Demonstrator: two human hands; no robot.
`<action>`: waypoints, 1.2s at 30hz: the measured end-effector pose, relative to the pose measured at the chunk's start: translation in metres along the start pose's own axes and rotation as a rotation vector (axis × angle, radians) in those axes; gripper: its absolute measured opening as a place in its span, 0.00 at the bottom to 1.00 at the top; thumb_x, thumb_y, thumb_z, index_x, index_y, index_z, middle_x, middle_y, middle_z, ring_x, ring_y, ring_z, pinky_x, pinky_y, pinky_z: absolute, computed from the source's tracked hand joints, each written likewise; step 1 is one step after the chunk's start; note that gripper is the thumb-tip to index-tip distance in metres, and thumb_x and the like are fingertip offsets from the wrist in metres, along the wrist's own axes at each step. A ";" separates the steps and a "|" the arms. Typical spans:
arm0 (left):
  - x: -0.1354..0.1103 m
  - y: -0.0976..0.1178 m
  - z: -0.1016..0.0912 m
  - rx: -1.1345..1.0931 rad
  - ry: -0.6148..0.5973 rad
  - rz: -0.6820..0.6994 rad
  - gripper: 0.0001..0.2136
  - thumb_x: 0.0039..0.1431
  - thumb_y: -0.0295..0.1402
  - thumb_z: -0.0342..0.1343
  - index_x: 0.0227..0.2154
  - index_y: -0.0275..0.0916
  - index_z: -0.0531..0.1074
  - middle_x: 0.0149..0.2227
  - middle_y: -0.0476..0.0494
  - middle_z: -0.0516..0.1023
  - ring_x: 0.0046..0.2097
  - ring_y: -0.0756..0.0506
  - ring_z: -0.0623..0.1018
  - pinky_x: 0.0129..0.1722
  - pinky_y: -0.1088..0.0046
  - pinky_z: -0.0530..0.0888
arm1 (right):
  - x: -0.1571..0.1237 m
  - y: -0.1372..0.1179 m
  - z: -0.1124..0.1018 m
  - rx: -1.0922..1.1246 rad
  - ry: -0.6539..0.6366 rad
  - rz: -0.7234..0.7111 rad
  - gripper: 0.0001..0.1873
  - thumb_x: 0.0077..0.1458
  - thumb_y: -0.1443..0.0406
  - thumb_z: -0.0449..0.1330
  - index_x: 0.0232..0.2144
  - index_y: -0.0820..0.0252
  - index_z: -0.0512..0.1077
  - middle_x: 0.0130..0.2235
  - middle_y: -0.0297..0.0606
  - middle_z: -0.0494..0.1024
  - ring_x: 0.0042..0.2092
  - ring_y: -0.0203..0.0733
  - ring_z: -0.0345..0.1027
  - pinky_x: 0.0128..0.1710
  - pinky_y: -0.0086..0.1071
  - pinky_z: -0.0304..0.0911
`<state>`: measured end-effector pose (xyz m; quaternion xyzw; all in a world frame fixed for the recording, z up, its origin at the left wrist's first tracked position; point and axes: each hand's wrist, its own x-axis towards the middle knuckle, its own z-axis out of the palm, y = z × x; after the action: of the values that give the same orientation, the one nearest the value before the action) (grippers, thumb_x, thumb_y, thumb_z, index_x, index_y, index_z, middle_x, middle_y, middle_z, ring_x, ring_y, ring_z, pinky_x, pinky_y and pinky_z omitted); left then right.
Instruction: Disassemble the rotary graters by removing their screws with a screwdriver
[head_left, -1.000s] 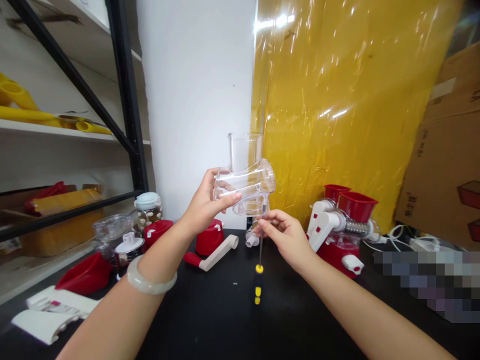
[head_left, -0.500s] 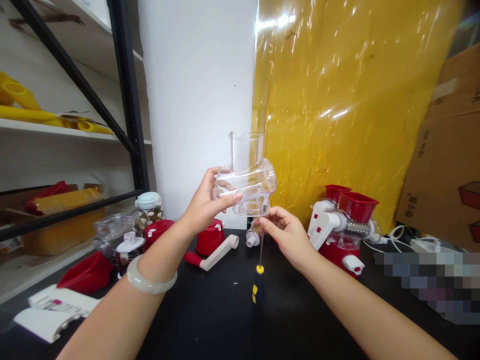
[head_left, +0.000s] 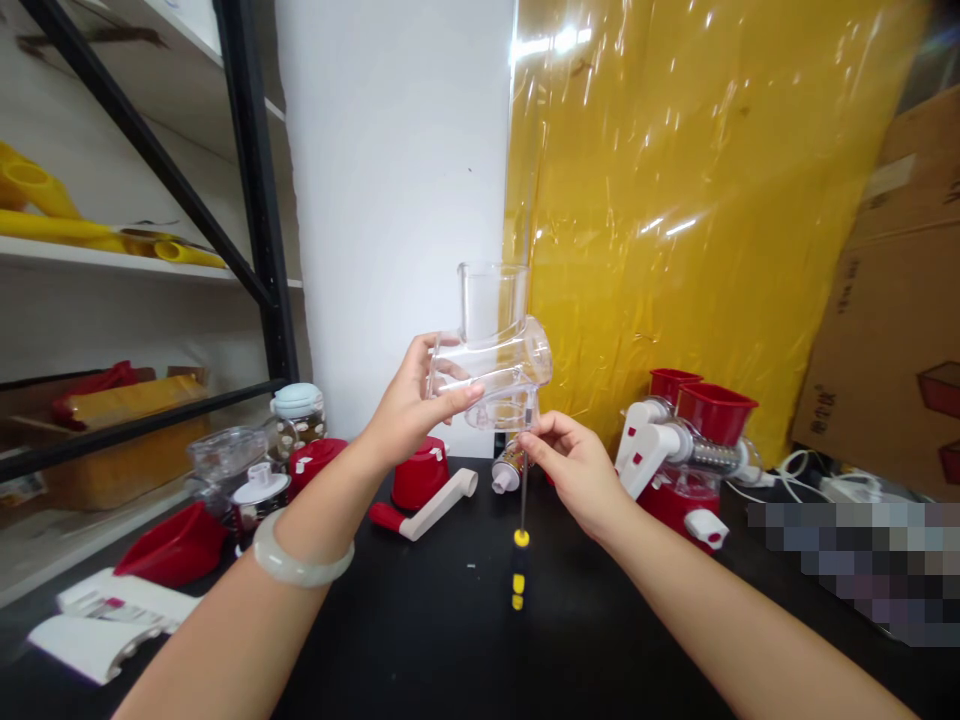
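Observation:
My left hand [head_left: 420, 395] is closed around one end of a clear plastic grater housing [head_left: 491, 355], holding it up above the table with its square chute upward. Under the housing's round base hangs a screwdriver [head_left: 520, 560], its black and yellow handle down and its shaft upright. Thumb and fingers of my right hand [head_left: 574, 460] pinch the top of the shaft, close below the base's right side. Those fingers hide the screwdriver's tip, so I cannot tell exactly how it meets the housing.
Behind the hands lie a white crank with a red grip [head_left: 427, 510], a red base [head_left: 420, 472] and a grater drum [head_left: 510, 468]. Assembled red graters [head_left: 694, 450] stand at right. On the left are a red hopper [head_left: 174, 545], white parts [head_left: 94, 645] and a lidded jar [head_left: 298, 415].
The screwdriver's handle has swung slightly to the right and turned, so its yellow marks face differently. Both hands and the housing have hardly moved.

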<state>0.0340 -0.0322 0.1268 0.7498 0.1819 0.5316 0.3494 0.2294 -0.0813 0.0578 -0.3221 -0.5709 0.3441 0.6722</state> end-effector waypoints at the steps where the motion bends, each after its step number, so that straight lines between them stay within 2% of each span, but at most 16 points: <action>1: 0.000 0.000 0.000 0.003 0.000 0.001 0.32 0.48 0.45 0.69 0.51 0.44 0.60 0.37 0.49 0.69 0.32 0.51 0.70 0.25 0.77 0.68 | 0.000 0.001 0.000 0.004 0.005 -0.001 0.20 0.40 0.50 0.74 0.23 0.56 0.72 0.25 0.30 0.77 0.28 0.35 0.69 0.31 0.31 0.67; 7: 0.001 -0.003 -0.001 0.001 0.006 0.009 0.32 0.47 0.45 0.69 0.51 0.43 0.60 0.37 0.49 0.69 0.32 0.51 0.70 0.25 0.77 0.69 | -0.001 -0.001 -0.001 0.030 -0.013 0.004 0.17 0.41 0.51 0.73 0.28 0.55 0.78 0.33 0.38 0.84 0.36 0.42 0.77 0.40 0.37 0.71; 10: 0.002 -0.003 -0.001 0.005 0.009 0.008 0.32 0.47 0.45 0.69 0.51 0.44 0.60 0.37 0.49 0.69 0.31 0.51 0.70 0.25 0.77 0.69 | -0.002 -0.003 0.000 -0.004 -0.026 -0.009 0.16 0.42 0.51 0.72 0.26 0.55 0.79 0.34 0.39 0.84 0.39 0.44 0.78 0.43 0.38 0.71; 14: 0.001 -0.002 -0.001 0.002 0.008 0.006 0.32 0.47 0.45 0.69 0.51 0.44 0.60 0.37 0.49 0.69 0.31 0.51 0.70 0.24 0.77 0.69 | -0.001 -0.003 0.000 -0.035 -0.015 -0.009 0.17 0.41 0.50 0.72 0.24 0.55 0.77 0.30 0.37 0.82 0.35 0.41 0.75 0.39 0.36 0.70; 20: 0.001 -0.001 0.001 -0.012 -0.001 0.006 0.32 0.47 0.45 0.69 0.51 0.44 0.61 0.37 0.49 0.68 0.32 0.50 0.70 0.25 0.77 0.69 | 0.000 0.001 0.000 0.002 0.000 -0.008 0.20 0.40 0.52 0.74 0.22 0.56 0.70 0.24 0.30 0.75 0.28 0.34 0.67 0.31 0.30 0.64; 24: 0.001 -0.002 0.001 -0.017 -0.008 0.009 0.31 0.47 0.45 0.69 0.51 0.44 0.61 0.37 0.49 0.68 0.32 0.51 0.70 0.24 0.77 0.69 | 0.001 0.003 0.001 0.031 0.028 -0.025 0.22 0.37 0.54 0.76 0.21 0.56 0.67 0.23 0.27 0.72 0.27 0.32 0.64 0.30 0.28 0.62; 28: 0.000 0.000 0.001 -0.012 -0.001 0.008 0.32 0.46 0.45 0.69 0.51 0.44 0.61 0.37 0.49 0.68 0.32 0.51 0.70 0.25 0.77 0.69 | 0.000 0.001 0.000 0.030 -0.017 -0.008 0.19 0.39 0.53 0.75 0.24 0.56 0.73 0.28 0.32 0.78 0.32 0.36 0.70 0.35 0.31 0.66; 32: 0.000 0.001 0.000 -0.004 0.008 -0.001 0.32 0.46 0.46 0.69 0.51 0.43 0.60 0.36 0.50 0.69 0.31 0.51 0.69 0.24 0.77 0.68 | -0.003 -0.001 -0.002 -0.009 -0.071 -0.009 0.19 0.47 0.48 0.69 0.30 0.55 0.79 0.33 0.39 0.83 0.36 0.41 0.74 0.38 0.35 0.68; 36: 0.000 0.000 -0.001 -0.010 0.014 0.005 0.32 0.47 0.45 0.69 0.51 0.43 0.61 0.36 0.49 0.69 0.32 0.51 0.70 0.24 0.77 0.68 | -0.004 -0.003 -0.002 -0.050 -0.059 -0.024 0.18 0.46 0.48 0.70 0.28 0.55 0.79 0.32 0.39 0.83 0.36 0.41 0.74 0.39 0.36 0.68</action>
<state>0.0331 -0.0321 0.1273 0.7447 0.1797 0.5388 0.3505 0.2314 -0.0862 0.0578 -0.3218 -0.6028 0.3308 0.6509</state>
